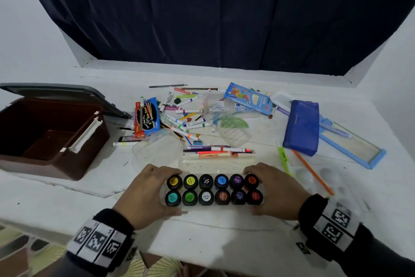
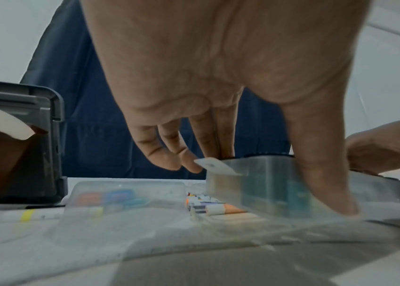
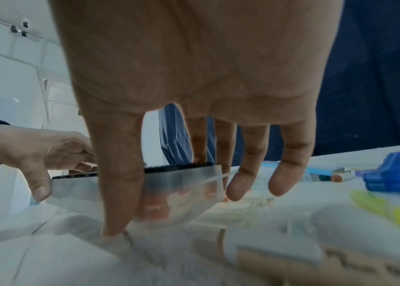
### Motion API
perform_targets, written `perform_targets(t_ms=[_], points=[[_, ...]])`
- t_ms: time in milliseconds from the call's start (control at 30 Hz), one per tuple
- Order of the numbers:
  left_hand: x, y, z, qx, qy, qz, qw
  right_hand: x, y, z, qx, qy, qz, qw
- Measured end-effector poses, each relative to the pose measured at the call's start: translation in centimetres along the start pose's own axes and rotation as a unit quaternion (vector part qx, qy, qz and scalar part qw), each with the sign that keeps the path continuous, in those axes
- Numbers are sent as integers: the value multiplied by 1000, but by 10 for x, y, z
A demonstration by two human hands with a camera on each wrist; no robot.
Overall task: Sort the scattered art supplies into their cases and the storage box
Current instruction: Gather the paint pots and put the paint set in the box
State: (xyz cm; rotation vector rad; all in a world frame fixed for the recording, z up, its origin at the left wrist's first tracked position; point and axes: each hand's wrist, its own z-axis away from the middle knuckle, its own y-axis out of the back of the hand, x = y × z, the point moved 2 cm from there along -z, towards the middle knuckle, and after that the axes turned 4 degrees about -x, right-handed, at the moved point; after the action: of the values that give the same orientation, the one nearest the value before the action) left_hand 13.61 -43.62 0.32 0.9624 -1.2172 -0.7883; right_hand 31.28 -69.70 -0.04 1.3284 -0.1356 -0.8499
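A clear paint case (image 1: 214,207) holding two rows of black-capped paint pots (image 1: 206,197) lies near the table's front edge. My left hand (image 1: 155,189) grips its left end and my right hand (image 1: 277,191) grips its right end. On both, the fingers curl over the far side and the thumbs press the near wall. In the left wrist view my left hand (image 2: 218,96) presses its thumb on the case (image 2: 262,185). The right wrist view has my right hand (image 3: 194,77) on the case (image 3: 177,189). Whether the case is off the table I cannot tell. The brown storage box (image 1: 94,148) stands open at the left.
Markers (image 1: 179,115) lie scattered at mid table, with a pencil carton (image 1: 249,101) behind. A clear marker case (image 1: 215,162) sits just beyond the paints, and a round clear tub (image 1: 157,148) is to its left. At the right are a blue pouch (image 1: 302,127), a white palette (image 1: 318,178) and an orange pencil (image 1: 312,171).
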Motion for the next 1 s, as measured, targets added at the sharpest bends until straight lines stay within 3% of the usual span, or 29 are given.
perform_targets(t_ms=[433, 667, 800, 933, 1000], points=[[-8, -25, 2, -56, 13, -13, 998, 4, -18, 2, -47, -3, 74, 996], [-11, -28, -9, -58, 35, 32, 997, 8, -10, -4, -20, -33, 61, 997], [-8, -25, -15, -100, 66, 84, 989, 13, 3, -8, -26, -58, -29, 998], [0, -19, -29, -63, 109, 202, 971, 18, 10, -27, 51, -98, -92, 990], [2, -19, -37, -52, 125, 216, 967, 18, 13, -40, 54, -127, -107, 985]])
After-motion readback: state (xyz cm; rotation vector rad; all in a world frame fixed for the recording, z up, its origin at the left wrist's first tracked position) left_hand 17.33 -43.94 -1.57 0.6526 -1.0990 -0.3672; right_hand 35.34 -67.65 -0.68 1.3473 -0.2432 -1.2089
